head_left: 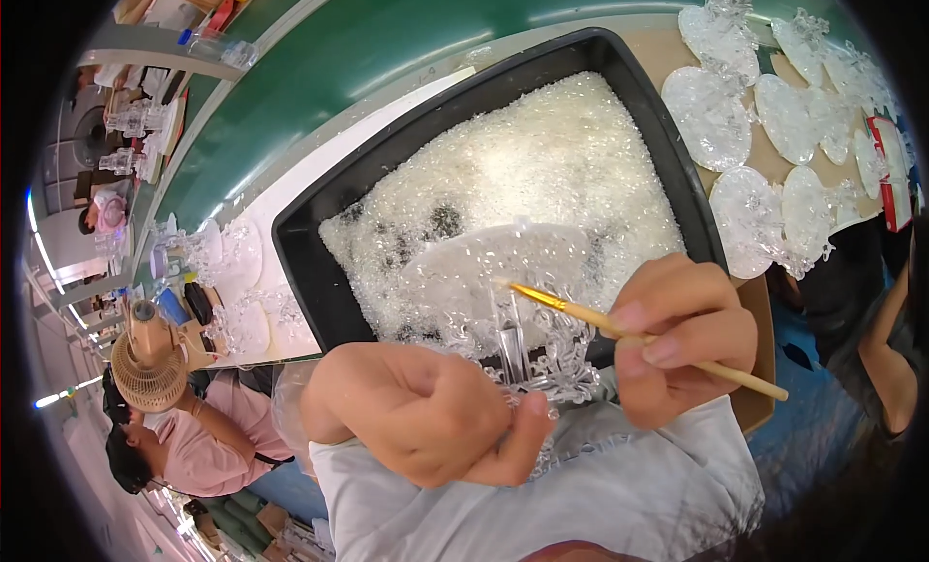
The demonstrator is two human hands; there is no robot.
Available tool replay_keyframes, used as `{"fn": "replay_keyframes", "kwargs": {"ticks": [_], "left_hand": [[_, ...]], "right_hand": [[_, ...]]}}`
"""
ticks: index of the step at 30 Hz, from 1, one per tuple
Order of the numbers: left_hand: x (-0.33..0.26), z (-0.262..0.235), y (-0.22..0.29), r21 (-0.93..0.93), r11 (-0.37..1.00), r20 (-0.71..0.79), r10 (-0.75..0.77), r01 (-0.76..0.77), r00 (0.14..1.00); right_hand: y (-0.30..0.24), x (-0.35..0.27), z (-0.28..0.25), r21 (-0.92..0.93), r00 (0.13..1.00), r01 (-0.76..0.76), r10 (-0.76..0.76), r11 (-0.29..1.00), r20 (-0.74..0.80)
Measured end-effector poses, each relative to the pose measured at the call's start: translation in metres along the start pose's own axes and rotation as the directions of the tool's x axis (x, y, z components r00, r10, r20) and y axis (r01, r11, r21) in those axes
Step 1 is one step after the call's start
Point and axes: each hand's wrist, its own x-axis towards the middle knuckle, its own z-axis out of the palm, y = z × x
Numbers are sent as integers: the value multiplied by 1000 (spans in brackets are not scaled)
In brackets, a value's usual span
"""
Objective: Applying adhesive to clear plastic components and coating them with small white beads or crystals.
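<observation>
Partly hidden lettering (pixel 592 453) on grey shirt (pixel 406 514); small mark (pixel 424 77) on tabletop (pixel 319 170)

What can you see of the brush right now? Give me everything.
The brush is slim and straight, with a pale, wood-like handle, a shiny gold-coloured ferrule and a small, pale tip. The right hand grips its handle between thumb and fingers, the butt sticking out toward the lower right. It slants up to the left, tip at the clear piece; whether they touch, I cannot tell.
</observation>
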Motion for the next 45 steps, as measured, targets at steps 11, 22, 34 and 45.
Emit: {"fn": "replay_keyframes", "kwargs": {"ticks": [11, 22, 34, 45], "left_hand": [[5, 8, 2, -34, 996, -99, 84, -87, 992], [2, -1, 0, -111, 989, 4, 94, -93, 996], [-121, 43, -178, 356, 430, -164, -845, 829, 509], [-229, -52, -136, 404, 42, 642, -724, 914, -250]], "right_hand": [[0, -1, 6, -66, 999, 22, -19, 998, 46], [10, -3, 12, 7, 995, 36, -36, 999, -95], [14, -20, -10, -94, 939, 157, -178, 983, -296], [7, -13, 5, -188, 994, -9, -11, 982, -108]]}}
